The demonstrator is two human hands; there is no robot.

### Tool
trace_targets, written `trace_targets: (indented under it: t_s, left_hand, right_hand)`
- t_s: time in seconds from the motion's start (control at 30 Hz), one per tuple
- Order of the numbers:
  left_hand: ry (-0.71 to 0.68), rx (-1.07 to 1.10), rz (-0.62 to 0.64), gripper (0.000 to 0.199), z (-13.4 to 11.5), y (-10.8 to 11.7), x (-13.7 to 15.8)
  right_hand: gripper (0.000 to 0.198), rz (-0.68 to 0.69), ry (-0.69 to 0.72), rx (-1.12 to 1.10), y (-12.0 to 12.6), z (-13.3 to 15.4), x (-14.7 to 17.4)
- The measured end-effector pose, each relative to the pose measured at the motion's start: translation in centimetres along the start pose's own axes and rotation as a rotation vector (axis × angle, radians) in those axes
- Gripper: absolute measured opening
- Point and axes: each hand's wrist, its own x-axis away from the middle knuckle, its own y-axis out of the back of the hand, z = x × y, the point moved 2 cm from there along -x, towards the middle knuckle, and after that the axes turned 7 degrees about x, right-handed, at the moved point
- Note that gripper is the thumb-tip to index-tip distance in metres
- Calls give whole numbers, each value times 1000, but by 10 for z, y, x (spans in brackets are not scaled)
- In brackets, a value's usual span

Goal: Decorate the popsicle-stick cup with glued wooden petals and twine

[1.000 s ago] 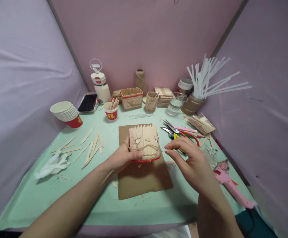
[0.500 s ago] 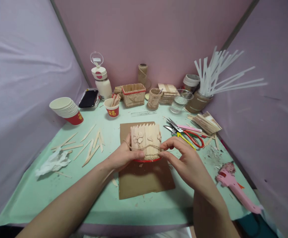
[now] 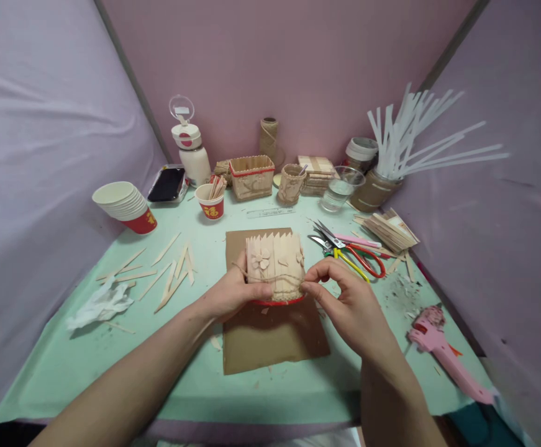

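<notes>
A small wooden-stick basket with a jagged top edge, petal flowers and a red base rim stands over a brown cardboard sheet. My left hand grips its left side, thumb across the front near the bottom. A strand of jute twine runs loosely across the basket's front. At the right side, my right hand is closed in a pinch on the twine, thumb and forefinger close to the basket wall. The fingers of my left hand behind the basket are hidden.
Scissors and pliers lie right of the cardboard, a pink glue gun farther right. Loose wood strips and a crumpled tissue are left. Paper cups, a water cup and a woven box stand behind.
My right thumb and forefinger have come together in a tighter pinch at the basket's right side. My left hand and the basket stay nearly where they were.
</notes>
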Motion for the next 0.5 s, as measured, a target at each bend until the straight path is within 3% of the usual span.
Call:
trace_targets:
  t_s: [0.33,0.5]
  left_hand:
    - [-3,12,15,94,0,1,0]
    - [15,5,15,98,1,1,0]
  right_hand:
    - [9,-3,8,1,-3,-3,0]
    - [10,-97,91,50,-5,-4,1]
